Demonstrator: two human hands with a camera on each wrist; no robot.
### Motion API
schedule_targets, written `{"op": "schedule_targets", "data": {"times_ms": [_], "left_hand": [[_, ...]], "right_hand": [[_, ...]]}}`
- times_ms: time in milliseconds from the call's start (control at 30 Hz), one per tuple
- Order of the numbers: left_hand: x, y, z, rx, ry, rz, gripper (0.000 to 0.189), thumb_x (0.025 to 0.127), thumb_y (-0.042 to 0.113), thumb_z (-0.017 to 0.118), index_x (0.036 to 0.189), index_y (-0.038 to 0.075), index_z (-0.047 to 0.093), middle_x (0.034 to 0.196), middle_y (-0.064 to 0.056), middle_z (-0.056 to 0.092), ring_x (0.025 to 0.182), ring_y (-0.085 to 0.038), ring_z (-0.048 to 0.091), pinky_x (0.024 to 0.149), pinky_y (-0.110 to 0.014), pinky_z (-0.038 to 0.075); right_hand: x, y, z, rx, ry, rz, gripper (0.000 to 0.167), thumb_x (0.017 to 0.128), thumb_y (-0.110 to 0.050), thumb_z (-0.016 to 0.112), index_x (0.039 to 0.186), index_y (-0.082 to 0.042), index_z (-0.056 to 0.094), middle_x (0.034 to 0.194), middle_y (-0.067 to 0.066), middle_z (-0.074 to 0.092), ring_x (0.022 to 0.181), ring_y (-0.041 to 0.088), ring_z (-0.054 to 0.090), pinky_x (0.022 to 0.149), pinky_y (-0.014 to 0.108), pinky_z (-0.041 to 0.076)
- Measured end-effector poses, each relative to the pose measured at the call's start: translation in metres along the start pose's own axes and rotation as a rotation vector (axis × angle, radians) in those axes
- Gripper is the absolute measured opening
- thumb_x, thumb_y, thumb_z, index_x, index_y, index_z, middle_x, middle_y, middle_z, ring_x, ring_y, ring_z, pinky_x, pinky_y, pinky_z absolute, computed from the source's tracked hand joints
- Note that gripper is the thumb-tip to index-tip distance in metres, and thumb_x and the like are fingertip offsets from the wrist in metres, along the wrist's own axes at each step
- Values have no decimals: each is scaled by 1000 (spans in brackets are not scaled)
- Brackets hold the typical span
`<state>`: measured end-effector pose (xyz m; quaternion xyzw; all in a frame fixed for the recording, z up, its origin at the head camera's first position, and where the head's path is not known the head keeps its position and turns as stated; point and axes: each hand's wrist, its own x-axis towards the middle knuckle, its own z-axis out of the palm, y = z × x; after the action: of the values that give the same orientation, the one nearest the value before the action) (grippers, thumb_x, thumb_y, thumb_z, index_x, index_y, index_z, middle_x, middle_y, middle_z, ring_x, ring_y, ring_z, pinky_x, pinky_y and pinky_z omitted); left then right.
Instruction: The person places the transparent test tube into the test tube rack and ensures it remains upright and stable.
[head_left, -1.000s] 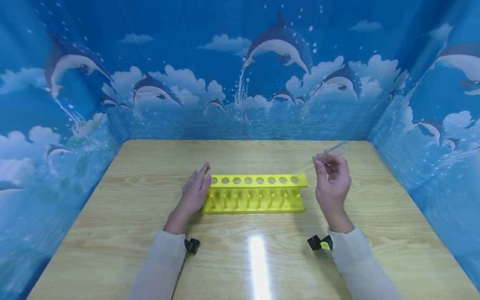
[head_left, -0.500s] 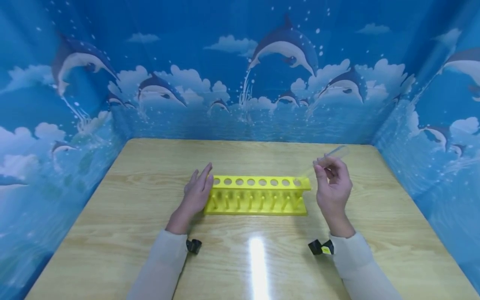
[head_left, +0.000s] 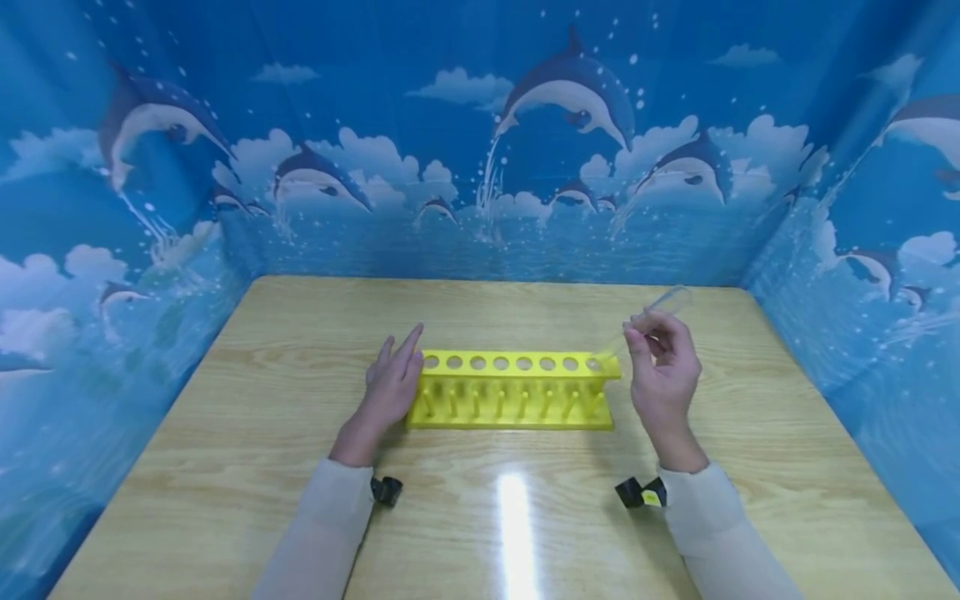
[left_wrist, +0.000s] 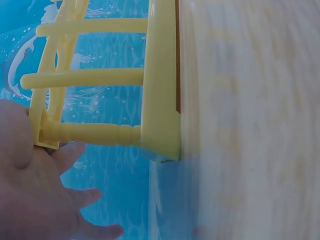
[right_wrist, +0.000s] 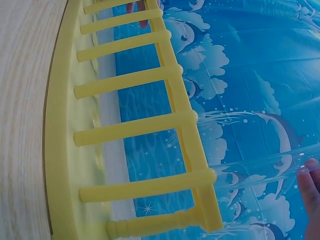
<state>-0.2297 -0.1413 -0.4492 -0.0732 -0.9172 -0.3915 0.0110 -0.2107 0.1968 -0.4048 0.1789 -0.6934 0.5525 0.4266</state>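
Note:
A yellow test tube rack (head_left: 510,375) stands on the table, with a row of round holes along its top bar and upright pegs below. My left hand (head_left: 392,387) holds the rack's left end, thumb in front and forefinger behind; in the left wrist view the other fingers (left_wrist: 85,197) spread out loosely. Beyond the right end, my right hand (head_left: 665,367) pinches a clear test tube (head_left: 670,298) between thumb and fingertips. The tube is tilted, its lower left end overlapping the rightmost hole in the head view. In the right wrist view the tube (right_wrist: 260,164) is faint against the curtain.
The wood-grain table (head_left: 300,333) carries a bright light reflection (head_left: 517,533) in front of the rack. A blue dolphin-print curtain (head_left: 465,242) encloses the back and both sides. Black wrist cameras (head_left: 387,492) sit at both cuffs.
The test tube's upper end has shifted slightly left in the right hand's pinch. The left hand stays at the rack's end, and the rack shows only a small shift along with the head view.

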Motion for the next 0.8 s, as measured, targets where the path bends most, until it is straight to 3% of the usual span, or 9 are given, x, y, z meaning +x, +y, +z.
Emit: {"op": "schedule_targets", "data": {"times_ms": [533, 800], "left_hand": [[1, 3, 0, 39, -12, -1, 51, 108, 33, 26, 155, 14, 23, 157, -11, 31, 146, -43, 10, 109, -70, 8], [0, 3, 0, 30, -10, 6, 52, 108, 34, 26, 155, 13, 23, 157, -10, 29, 145, -43, 10, 108, -71, 8]], "right_hand": [[-1, 1, -2, -24, -21, 30, 24, 88, 15, 60, 111, 15, 55, 100, 1, 62, 96, 14, 62, 83, 19, 52], [-1, 4, 0, -16, -18, 24, 24, 85, 22, 58, 109, 18, 54, 98, 4, 63, 95, 14, 62, 82, 17, 51]]}}
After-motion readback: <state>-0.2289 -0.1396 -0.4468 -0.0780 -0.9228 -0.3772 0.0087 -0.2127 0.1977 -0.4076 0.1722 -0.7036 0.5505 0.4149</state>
